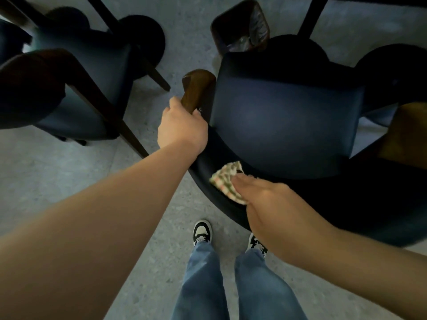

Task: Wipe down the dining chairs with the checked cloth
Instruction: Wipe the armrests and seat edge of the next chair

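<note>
**Backrest wipe, near chair: cloth on the curved top rail**

Nearest the lens: left forearm, reaching forward from lower left. Left hand (182,129) curled round the brown wooden armrest (196,88) of the near dining chair (286,116); grip closed on the wood, thumb side hidden. Right hand (265,199) lying flat, fingers extended, pressing the checked cloth (227,181) onto the dark curved backrest (208,179); grip not closed, cloth held down by flat fingers, not pinched. Cloth bunched, part showing beyond the fingertips, part hidden under the hand. Seat pad dark blue, just beyond the cloth.

Step in hand, as judged: wiping the backrest rail. To do well:
- keep the left hold on the armrest, so the chair cannot slide on the smooth floor (46,181);
- follow the rail's curve with flat, even pressure;
- spread the cloth wider under the palm for more contact;
- overlap passes, then move on to seat and arms.

Second dining chair (92,88) at left, well apart, apparently unwiped; cannot confirm.

Containers: one dark waste bin (240,28) behind the near chair, with a dark liner bag; contents too dim to tell.
</note>
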`<state>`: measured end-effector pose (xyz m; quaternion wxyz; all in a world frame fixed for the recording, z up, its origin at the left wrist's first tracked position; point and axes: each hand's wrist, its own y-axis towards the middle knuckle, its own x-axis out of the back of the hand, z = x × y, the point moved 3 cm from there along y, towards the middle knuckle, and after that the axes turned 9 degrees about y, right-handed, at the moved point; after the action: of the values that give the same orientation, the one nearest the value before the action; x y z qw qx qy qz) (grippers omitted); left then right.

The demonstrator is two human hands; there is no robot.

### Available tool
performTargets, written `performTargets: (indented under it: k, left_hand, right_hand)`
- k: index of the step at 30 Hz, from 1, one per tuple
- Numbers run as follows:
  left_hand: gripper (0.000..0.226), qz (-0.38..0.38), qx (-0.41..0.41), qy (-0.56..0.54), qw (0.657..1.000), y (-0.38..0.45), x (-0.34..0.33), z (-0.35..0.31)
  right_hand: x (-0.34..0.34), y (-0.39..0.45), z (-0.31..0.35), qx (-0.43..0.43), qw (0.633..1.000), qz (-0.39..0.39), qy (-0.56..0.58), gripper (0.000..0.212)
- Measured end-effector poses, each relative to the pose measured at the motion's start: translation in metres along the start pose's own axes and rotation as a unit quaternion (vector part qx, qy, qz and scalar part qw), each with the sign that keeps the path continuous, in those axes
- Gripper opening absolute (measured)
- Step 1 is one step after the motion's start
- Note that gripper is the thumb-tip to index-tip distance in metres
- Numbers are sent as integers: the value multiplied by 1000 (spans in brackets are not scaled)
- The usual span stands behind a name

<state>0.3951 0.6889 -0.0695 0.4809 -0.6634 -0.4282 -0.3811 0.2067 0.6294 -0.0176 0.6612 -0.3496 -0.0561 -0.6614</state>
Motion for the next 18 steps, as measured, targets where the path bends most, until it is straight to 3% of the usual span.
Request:
performTargets:
  k: [2,5,8,14,16,18]
  left_hand:
    - [38,-2,-1,-2,1000,0,-1,0]
    - [35,-9,2,0,1000,1,0,-1]
    - [37,-7,5,2,1000,-1,0,-1]
    - [38,-8,9,8,1000,0,0,0]
    - [39,-4,9,1,1000,-1,1,0]
    - [39,1,8,-9,1000,-2,2,0]
  right_hand:
    - [12,18,-19,-37,999,-23,16,42]
    - [14,74,-83,-217,973,-72,3,23]
    - [-18,107,-125,-324,946,16,-8,37]
    - [-13,95,-93,-284,959,-5,25,37]
    - [-6,61,-61,-241,970,-19,16,27]
    - [-5,23,-27,-182,983,-41,0,32]
